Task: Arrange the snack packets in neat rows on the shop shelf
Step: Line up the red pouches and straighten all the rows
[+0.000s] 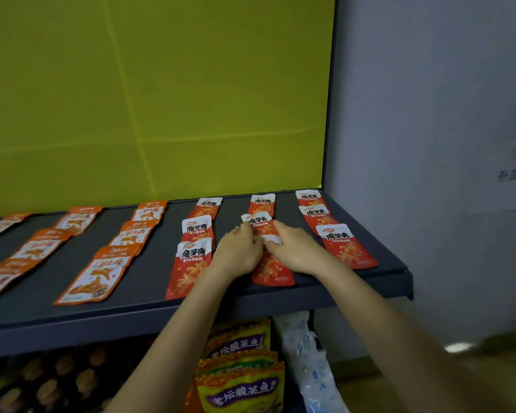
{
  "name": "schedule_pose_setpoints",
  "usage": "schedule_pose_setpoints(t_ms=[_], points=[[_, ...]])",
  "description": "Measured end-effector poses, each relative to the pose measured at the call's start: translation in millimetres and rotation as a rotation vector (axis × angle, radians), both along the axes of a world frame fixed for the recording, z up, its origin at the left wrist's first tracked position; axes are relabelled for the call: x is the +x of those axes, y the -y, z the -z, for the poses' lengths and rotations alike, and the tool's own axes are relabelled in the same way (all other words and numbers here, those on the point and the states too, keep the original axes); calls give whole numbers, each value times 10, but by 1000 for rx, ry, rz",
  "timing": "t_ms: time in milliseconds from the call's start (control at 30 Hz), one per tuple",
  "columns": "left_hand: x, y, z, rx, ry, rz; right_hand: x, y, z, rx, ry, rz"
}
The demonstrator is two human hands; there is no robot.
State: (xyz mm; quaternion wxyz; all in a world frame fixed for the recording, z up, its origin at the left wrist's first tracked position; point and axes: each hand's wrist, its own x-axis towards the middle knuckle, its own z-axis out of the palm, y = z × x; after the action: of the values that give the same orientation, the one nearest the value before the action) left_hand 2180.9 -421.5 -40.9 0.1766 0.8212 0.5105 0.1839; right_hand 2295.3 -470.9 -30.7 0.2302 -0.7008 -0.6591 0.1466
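Red snack packets with white tops lie in three columns on the right half of the dark grey shelf (370,281). In the middle column, a red packet (259,223) sits slightly tilted between my hands. My left hand (239,251) pinches its left lower side with curled fingers. My right hand (295,248) grips it from the right, index finger along its edge. Another red packet (273,274) lies under both hands at the front, its white top showing between them. The back packet (262,202) of this column lies flat.
Orange packets (96,278) lie in columns on the shelf's left half. A yellow panel (161,99) backs the shelf and a grey wall (429,114) stands to the right. Below hang yellow-green bags (242,391) and a clear plastic bag (307,368).
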Motion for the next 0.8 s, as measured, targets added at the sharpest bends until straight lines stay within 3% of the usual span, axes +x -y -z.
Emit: schedule_pose_setpoints(t_ms=[167,267,433,800], points=[[25,-33,37,14,-44,15,-8,2,80,55,-44,47],[48,-48,5,-15,38,1,38,-60,45,63,-144,78],[109,-110,-68,-49,35,-84,64,-239,-39,-17,-219,92],[208,-211,-18,21,-27,-139,77,-493,-22,-48,-125,111]])
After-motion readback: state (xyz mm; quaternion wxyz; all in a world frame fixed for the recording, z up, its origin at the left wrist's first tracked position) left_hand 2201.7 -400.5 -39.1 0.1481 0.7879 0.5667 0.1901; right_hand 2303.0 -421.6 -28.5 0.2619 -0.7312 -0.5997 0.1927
